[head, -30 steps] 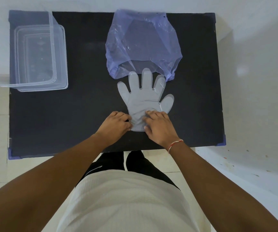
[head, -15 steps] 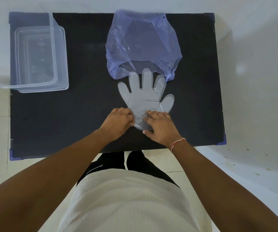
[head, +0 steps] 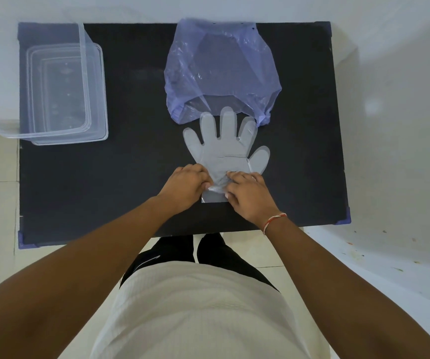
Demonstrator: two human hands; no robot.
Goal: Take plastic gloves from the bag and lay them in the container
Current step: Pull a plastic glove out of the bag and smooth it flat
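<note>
The plastic glove (head: 225, 149) lay flat on the black bench (head: 136, 161), just in front of the mouth of the purple bag (head: 221, 68), and its fingertips touched or slightly overlapped the bag's edge. The left hand (head: 186, 183) and the right hand (head: 247, 194) were both at the cuff of the glove, with fingers curled and pinching the thin plastic, which was wrinkled between them. The clear container (head: 53, 84) stood at the far left corner of the bench, well apart from the glove, and it looked empty. I judged the task to be at an early stage: the glove was already outside the bag but not yet laid in the container.
</note>
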